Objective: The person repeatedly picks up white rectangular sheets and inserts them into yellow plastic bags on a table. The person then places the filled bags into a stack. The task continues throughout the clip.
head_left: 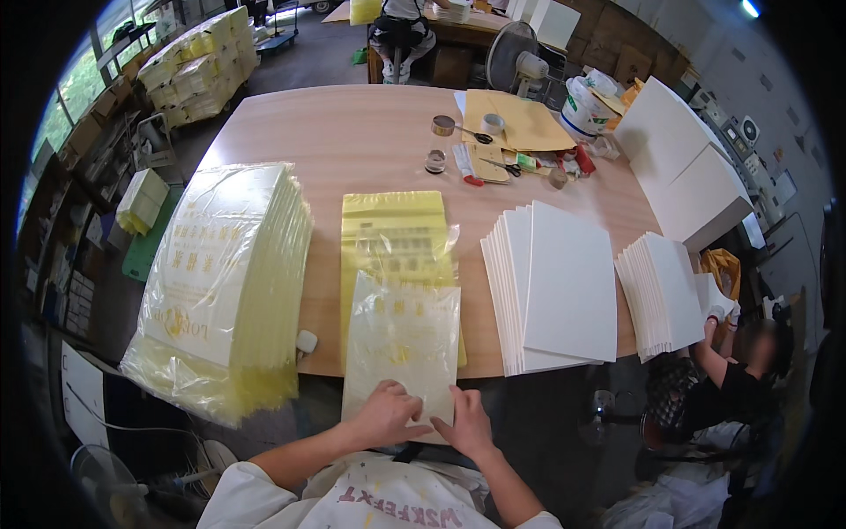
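Note:
A clear plastic bag with yellow print (405, 326) hangs partly over the table's near edge, with a pale flat board showing inside it. My left hand (388, 414) lies on its lower part, fingers bent against the plastic. At the lower right edge my right hand (465, 425) grips the bag, thumb toward the left hand. Beneath lies a stack of flat yellow-tinted bags (392, 212). Left of it stands a tall pile of filled, printed bags (216, 256). White boards (573, 282) are stacked to the right.
More white boards (665, 291) stand further right, near a seated co-worker (727, 379) handling one. Tape rolls (442, 125), scissors (476, 136) and brown envelopes (520, 119) lie at the back. Beyond the table is a fan (514, 55); wrapped bundles (198, 57) are piled far left.

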A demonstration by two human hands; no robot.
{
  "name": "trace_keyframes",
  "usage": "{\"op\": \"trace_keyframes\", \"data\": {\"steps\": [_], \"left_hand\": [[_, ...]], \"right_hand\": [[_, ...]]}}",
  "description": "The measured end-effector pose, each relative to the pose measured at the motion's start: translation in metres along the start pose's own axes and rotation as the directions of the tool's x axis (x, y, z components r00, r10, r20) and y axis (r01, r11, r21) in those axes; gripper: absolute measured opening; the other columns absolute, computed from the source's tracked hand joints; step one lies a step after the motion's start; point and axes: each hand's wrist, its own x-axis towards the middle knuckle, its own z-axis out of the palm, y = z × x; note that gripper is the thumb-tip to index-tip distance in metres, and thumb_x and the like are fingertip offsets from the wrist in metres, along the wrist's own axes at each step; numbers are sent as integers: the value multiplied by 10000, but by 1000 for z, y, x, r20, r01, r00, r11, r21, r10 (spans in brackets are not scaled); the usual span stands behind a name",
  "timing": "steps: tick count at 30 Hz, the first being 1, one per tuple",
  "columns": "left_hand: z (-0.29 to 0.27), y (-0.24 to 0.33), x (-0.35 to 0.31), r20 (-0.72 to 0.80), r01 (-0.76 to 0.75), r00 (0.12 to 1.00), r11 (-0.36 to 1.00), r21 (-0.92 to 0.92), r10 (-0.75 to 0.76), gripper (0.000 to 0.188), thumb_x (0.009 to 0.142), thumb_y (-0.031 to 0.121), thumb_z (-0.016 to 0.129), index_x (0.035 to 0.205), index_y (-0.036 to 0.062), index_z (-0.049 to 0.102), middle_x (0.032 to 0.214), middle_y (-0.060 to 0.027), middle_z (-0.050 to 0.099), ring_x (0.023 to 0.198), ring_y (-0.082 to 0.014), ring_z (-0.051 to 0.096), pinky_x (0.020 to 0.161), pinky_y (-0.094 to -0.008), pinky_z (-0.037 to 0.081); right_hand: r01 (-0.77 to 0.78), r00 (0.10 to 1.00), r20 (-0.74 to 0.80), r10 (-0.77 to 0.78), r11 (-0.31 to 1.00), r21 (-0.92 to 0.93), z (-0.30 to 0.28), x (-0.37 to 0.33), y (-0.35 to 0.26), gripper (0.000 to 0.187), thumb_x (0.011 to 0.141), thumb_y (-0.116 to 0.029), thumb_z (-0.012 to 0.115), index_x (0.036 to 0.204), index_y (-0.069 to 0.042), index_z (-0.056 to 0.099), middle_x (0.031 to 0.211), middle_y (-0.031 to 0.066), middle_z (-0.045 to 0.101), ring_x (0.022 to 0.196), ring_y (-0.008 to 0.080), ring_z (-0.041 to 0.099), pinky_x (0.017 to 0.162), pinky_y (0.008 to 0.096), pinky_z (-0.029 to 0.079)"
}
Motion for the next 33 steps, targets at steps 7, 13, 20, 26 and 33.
{"op": "trace_keyframes", "data": {"steps": [7, 13, 20, 26, 33], "left_hand": [[12, -99, -33, -243, 88, 967, 800, 593, 74, 441, 807, 62, 595, 1244, 18, 553, 1353, -215, 480, 823, -294, 618, 901, -439, 479], [-4, -36, -101, 25, 333, 931, 875, 351, -364, 727, 737, -18, 591, 1443, -8, 413, 1499, -352, 282, 736, -304, 648, 600, -393, 537], [-10, 29, -153, -50, 358, 931, 932, -52, -361, 705, 657, -34, 634, 1350, 22, 518, 1414, -192, 480, 762, -301, 645, 674, -386, 537], [-88, 23, -60, -445, -192, 880, 981, -15, 165, 251, 650, 27, 670, 893, 77, 710, 945, -36, 714, 735, -223, 636, 620, -336, 472], [-238, 48, -130, -959, 332, 15, 903, 273, 284, 190, 965, 192, 564, 1037, 16, 576, 1200, -183, 602, 1063, -253, 593, 919, -364, 479]], "right_hand": [[187, 982, 47, -181, 946, -266, -9, 42, 11, 155, 847, -55, 596, 992, -93, 634, 840, 133, 569, 709, 350, 633, 596, 452, 519], [264, 963, 127, -236, 919, -292, -12, -42, 7, 240, 828, -75, 609, 1065, -66, 643, 776, 104, 533, 611, 305, 603, 524, 408, 509], [-415, 893, 349, 284, 817, 399, -37, -132, 9, 270, 913, -110, 673, 1163, -41, 599, 878, 23, 624, 680, 117, 618, 622, 276, 510], [-766, 588, 773, 238, -141, 627, 34, -23, 61, 487, 1008, -310, 546, 1387, -14, 464, 1238, 145, 645, 1085, 265, 656, 914, 392, 536], [-693, 703, 676, -219, 3, 721, 81, 138, -164, 549, 990, -290, 605, 1445, -90, 374, 1339, 69, 538, 1192, 198, 558, 969, 370, 514]]}}
